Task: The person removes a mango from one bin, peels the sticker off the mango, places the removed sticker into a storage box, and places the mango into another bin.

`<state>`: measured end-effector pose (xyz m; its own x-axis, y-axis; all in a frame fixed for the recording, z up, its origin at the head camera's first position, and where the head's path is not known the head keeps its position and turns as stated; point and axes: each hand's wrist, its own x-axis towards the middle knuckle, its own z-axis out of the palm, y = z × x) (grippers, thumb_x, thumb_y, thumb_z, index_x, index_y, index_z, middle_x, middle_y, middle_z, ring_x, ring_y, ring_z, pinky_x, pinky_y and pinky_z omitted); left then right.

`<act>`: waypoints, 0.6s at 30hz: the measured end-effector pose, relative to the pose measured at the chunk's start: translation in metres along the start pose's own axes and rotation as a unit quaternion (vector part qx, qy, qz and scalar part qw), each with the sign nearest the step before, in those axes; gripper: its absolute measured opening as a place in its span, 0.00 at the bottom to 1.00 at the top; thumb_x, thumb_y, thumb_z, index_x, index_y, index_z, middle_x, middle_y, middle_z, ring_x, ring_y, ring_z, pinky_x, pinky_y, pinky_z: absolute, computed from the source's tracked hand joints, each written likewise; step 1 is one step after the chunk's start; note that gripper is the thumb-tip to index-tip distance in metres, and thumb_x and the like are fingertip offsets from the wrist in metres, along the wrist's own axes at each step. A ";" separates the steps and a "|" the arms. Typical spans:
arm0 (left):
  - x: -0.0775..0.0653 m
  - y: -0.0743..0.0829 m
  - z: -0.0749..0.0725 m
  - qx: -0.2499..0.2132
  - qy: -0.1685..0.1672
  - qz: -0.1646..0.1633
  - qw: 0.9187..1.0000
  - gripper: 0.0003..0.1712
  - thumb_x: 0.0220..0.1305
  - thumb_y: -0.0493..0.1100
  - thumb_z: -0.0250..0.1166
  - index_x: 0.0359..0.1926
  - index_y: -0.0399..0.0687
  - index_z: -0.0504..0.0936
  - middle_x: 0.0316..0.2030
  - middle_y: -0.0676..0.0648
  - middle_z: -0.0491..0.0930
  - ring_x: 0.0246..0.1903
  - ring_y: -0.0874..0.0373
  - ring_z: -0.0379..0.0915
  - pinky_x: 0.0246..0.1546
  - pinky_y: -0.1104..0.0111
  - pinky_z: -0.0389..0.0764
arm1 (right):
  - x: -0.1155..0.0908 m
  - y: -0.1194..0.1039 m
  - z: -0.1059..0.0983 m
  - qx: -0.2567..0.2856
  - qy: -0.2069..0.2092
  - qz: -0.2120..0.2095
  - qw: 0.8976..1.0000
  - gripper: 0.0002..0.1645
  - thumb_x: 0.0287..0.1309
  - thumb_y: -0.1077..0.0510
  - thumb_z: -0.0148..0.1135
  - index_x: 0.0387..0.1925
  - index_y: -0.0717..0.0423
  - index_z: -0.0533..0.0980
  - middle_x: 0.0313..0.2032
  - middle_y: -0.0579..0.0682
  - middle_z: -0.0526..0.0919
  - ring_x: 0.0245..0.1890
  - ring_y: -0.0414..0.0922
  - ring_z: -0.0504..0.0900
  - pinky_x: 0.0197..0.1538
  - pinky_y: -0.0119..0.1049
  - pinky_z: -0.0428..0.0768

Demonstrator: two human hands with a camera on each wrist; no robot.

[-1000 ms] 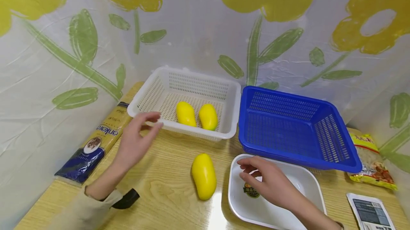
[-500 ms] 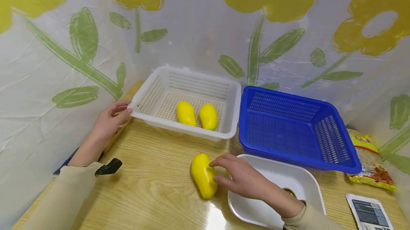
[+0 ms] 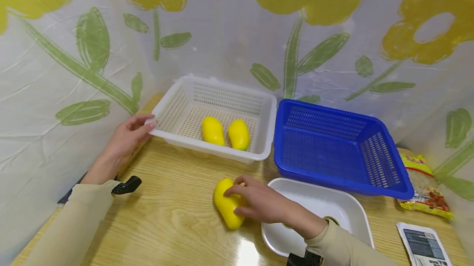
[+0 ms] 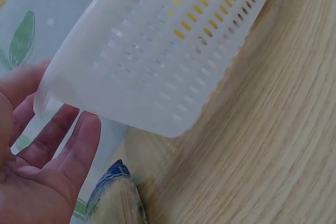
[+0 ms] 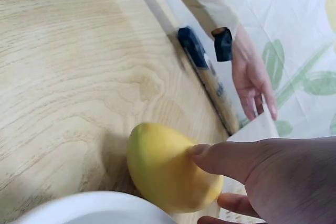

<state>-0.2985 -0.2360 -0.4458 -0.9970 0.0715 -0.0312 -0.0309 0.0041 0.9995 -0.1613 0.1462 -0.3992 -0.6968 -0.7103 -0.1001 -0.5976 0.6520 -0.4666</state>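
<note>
My left hand point(image 3: 127, 138) holds the left front corner of a white plastic basket point(image 3: 207, 147), thumb over the rim and fingers beneath, as the left wrist view shows. Two yellow mangoes lie inside, a left mango point(image 3: 213, 131) and a right mango point(image 3: 238, 135). On the table in front of the basket, a third mango point(image 3: 222, 204) is pinched by my right hand point(image 3: 259, 202). In the right wrist view my thumb presses one side of this mango point(image 5: 168, 166), with fingers at its far side, partly hidden.
A blue basket point(image 3: 322, 146) stands right of the white one. Before it sits a white tray point(image 3: 348, 204), partly under my right forearm. A yellow-and-red food packet point(image 3: 426, 192) and a white pouch point(image 3: 424, 243) lie far right. A pasta packet point(image 5: 205, 72) lies under my left arm.
My left hand has moved left to the white basket's corner and taken hold of its rim. My right hand has come left from over the tray onto the mango, which has shifted slightly left.
</note>
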 end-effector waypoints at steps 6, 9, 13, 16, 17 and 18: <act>0.002 -0.001 -0.002 0.004 -0.004 -0.007 1.000 0.29 0.65 0.45 0.66 0.64 0.42 0.70 0.49 0.52 0.70 0.43 0.66 0.72 0.42 0.79 0.78 | 0.004 -0.001 0.002 0.003 -0.039 0.001 0.999 0.25 0.61 0.56 0.66 0.60 0.45 0.74 0.63 0.61 0.64 0.46 0.49 0.79 0.41 0.34 0.78; 0.002 -0.001 -0.002 0.009 -0.001 -0.011 1.000 0.29 0.65 0.46 0.67 0.63 0.43 0.71 0.48 0.52 0.70 0.43 0.66 0.71 0.43 0.79 0.78 | 0.006 -0.003 0.003 0.008 -0.050 -0.001 0.999 0.25 0.62 0.53 0.65 0.60 0.43 0.73 0.66 0.62 0.61 0.47 0.51 0.80 0.41 0.36 0.79; 0.001 0.001 -0.001 0.008 0.002 -0.011 1.000 0.27 0.64 0.46 0.67 0.62 0.45 0.72 0.47 0.51 0.70 0.43 0.66 0.71 0.42 0.79 0.78 | 0.010 -0.005 0.005 0.014 -0.049 0.000 0.999 0.24 0.63 0.51 0.64 0.60 0.44 0.72 0.67 0.62 0.60 0.50 0.52 0.79 0.43 0.38 0.79; 0.000 0.002 0.000 0.005 -0.001 -0.009 1.000 0.27 0.64 0.46 0.67 0.62 0.44 0.72 0.47 0.51 0.70 0.43 0.66 0.71 0.43 0.79 0.78 | 0.013 -0.007 0.007 0.023 -0.042 0.006 0.999 0.24 0.62 0.52 0.66 0.59 0.44 0.73 0.67 0.62 0.59 0.48 0.51 0.79 0.44 0.37 0.79; -0.001 0.002 0.000 0.005 -0.002 -0.009 1.000 0.27 0.64 0.46 0.67 0.62 0.44 0.72 0.47 0.51 0.70 0.43 0.66 0.72 0.43 0.78 0.78 | 0.013 -0.007 0.008 0.027 -0.041 0.007 0.999 0.25 0.61 0.53 0.67 0.59 0.45 0.73 0.67 0.62 0.58 0.49 0.51 0.79 0.44 0.36 0.78; -0.001 0.002 0.000 0.004 -0.003 -0.008 1.000 0.27 0.64 0.46 0.67 0.62 0.44 0.72 0.47 0.51 0.70 0.43 0.66 0.72 0.43 0.78 0.78 | 0.014 -0.007 0.008 0.029 -0.039 0.007 0.999 0.25 0.60 0.55 0.67 0.58 0.45 0.73 0.67 0.63 0.58 0.49 0.51 0.79 0.44 0.35 0.78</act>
<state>-0.2979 -0.2364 -0.4436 -0.9959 0.0765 -0.0476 -0.0467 0.0138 0.9988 -0.1634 0.1299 -0.4046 -0.6704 -0.7211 -0.1748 -0.5622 0.6474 -0.5146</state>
